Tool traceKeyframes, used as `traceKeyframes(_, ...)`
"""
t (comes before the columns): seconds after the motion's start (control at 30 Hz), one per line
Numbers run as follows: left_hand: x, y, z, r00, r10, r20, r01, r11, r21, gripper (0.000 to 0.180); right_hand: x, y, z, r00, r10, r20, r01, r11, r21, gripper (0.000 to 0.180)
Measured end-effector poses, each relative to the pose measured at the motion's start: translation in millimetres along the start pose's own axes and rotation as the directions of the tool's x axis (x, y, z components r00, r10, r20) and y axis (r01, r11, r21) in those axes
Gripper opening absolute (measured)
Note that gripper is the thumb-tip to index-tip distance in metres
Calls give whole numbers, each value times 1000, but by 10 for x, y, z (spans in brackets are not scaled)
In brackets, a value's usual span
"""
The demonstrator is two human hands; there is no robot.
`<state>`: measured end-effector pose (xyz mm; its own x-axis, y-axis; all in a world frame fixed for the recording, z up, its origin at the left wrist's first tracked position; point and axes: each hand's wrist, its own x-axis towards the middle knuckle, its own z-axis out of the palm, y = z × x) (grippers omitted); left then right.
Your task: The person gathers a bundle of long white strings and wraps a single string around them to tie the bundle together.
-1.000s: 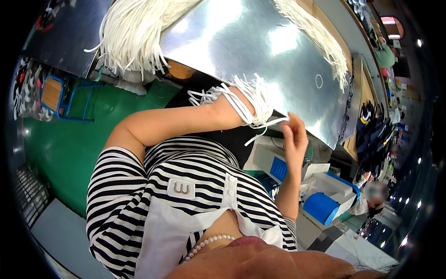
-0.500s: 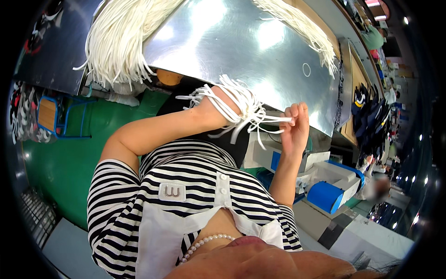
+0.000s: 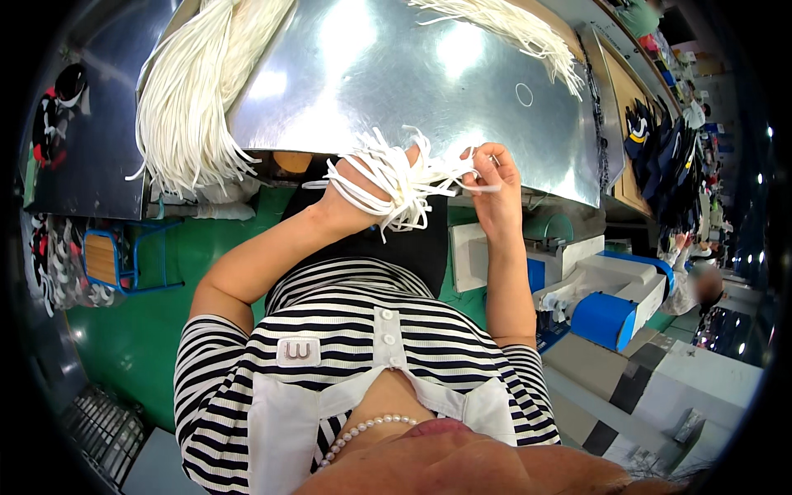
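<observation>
A bunch of thin white cords [image 3: 396, 188] hangs over my left hand [image 3: 351, 198], which is closed around it. The loops and loose ends drape across the fingers and hide most of them. Just to the right, my right hand [image 3: 497, 191] pinches the end of some of these cords between thumb and fingers. Both hands are held in front of my body, at the near edge of the metal table [image 3: 330, 91].
A thick bundle of cream cords [image 3: 194, 103] hangs over the table's left edge. Another cord bundle [image 3: 516, 37] lies along the far right side. Dark garments [image 3: 660, 169] are piled at right, near a blue-and-white machine [image 3: 606, 318]. A blue-framed stool [image 3: 107, 260] stands left.
My right hand has moved left, closer to the left hand, and the cord stretch between them is shorter. The cords over my left hand have shifted. The whole view has turned slightly.
</observation>
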<state>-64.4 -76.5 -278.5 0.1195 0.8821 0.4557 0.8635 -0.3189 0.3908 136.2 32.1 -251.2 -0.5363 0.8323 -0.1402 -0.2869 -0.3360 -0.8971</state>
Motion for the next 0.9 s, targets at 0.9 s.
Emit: traceKeyframes(0.9, -3, -95, 148, 672, -261, 694, 447, -603, -660, 31, 28, 88, -76, 999, -15, 30, 12, 996, 88, 27)
